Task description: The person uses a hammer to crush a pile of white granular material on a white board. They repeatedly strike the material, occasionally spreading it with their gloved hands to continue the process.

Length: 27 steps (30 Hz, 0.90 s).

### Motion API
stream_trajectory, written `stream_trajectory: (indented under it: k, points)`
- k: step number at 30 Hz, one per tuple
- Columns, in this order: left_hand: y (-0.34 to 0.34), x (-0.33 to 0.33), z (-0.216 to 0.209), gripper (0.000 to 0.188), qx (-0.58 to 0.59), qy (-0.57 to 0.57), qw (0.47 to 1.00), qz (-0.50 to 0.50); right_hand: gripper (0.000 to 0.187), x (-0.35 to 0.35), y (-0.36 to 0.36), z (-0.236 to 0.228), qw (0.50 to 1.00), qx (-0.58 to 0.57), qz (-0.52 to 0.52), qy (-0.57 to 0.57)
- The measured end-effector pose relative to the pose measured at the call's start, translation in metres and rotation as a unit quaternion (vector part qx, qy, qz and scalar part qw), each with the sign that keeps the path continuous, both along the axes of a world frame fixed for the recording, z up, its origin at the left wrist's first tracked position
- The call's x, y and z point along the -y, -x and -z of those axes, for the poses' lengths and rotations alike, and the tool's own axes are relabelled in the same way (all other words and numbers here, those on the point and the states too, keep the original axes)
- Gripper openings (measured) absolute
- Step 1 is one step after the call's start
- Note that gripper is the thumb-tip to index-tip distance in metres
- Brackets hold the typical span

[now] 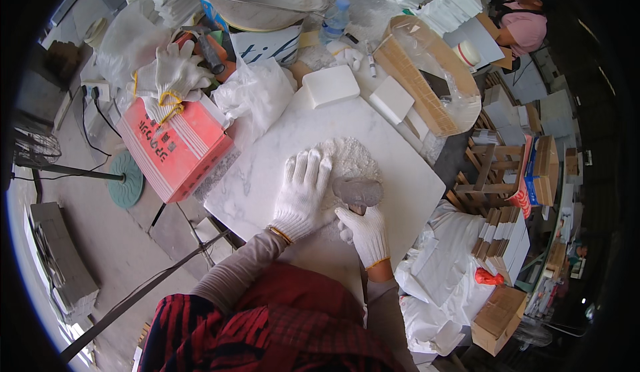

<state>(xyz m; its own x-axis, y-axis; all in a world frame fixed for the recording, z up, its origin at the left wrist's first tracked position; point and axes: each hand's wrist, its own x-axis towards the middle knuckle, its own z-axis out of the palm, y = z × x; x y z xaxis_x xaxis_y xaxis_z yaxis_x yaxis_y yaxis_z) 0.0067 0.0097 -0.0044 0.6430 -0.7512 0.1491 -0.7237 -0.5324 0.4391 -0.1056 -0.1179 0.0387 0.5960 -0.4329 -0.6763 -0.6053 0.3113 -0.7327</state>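
Note:
My left hand (303, 189), in a white knitted glove with a yellow-edged cuff, lies flat on the marble-patterned slab (253, 192). Its fingers stretch out at the edge of a heap of white powdery crumbs (350, 155). Gloved the same way, my right hand (368, 234) is wrapped round the short handle of a hammer-like tool (358, 191). The tool's grey rounded head rests over or just above the near edge of the heap; I cannot tell whether it touches. Whatever lies under the powder is hidden.
White blocks (331, 86) and an open cardboard box (427, 72) line the slab's far side. At left are a red box (175, 147) with gloves on it and a white plastic bag (255, 92). A bottle (335, 20) stands behind. Another person (523, 22) is far right.

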Motion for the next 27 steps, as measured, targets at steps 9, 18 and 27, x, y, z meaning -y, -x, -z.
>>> stream_trajectory:
  k: [9, 18, 27]
  points:
    - [0.003, 0.006, 0.000, 0.102, 0.008, 0.006, 1.000, -0.008, 0.019, -0.015, 0.011, 0.047, 0.880, 0.086, -0.137, 0.447]
    - [0.002, 0.006, 0.003, 0.104, 0.027, -0.028, 0.999, -0.008, 0.016, 0.003, 0.013, -0.009, 0.998, 0.023, 0.065, 0.009]
    - [0.000, 0.004, -0.001, 0.105, -0.001, 0.029, 1.000, 0.011, 0.024, 0.027, 0.008, 0.015, 0.995, -0.003, 0.091, 0.042]
